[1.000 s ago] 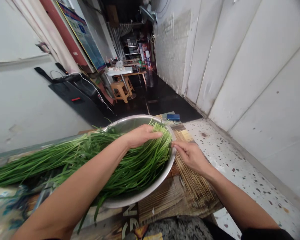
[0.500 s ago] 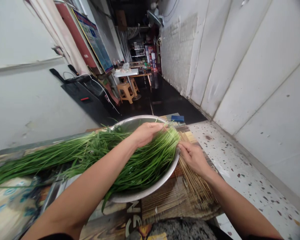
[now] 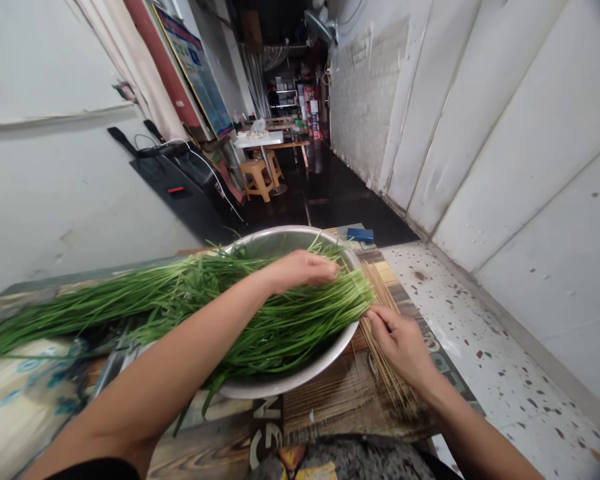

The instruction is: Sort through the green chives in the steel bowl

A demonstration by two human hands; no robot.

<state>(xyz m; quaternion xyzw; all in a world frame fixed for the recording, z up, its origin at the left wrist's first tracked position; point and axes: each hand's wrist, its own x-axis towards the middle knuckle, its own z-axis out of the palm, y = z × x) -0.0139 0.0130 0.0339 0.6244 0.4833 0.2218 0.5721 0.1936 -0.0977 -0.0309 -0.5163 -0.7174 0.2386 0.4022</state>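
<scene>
Long garlic chives [image 3: 290,327] fill a wide metal bowl [image 3: 330,355], their pale cut ends fanned toward the right rim. My left hand [image 3: 310,269] reaches across the bowl, its fingers closed over chive stems near those ends. At the right rim, my right hand [image 3: 397,340] is in a pinch against the outer edge of the pale ends. What sits between its fingertips is too small to make out. Thin bamboo skewers [image 3: 387,373] lie on the table beside the bowl, partly under my right hand.
More chives [image 3: 90,303] lie across the table's left side, near a white plastic bag [image 3: 27,400]. A blue box [image 3: 361,235] sits at the table's far edge. Beyond are a black machine [image 3: 180,187], a small table [image 3: 260,139], stools [image 3: 256,179] and a white wall [image 3: 505,133] on the right.
My left hand has drawn back from the tips of the pale ends and slightly lower. My right hand has shifted down and a little right, and the pale ends are lower and further right.
</scene>
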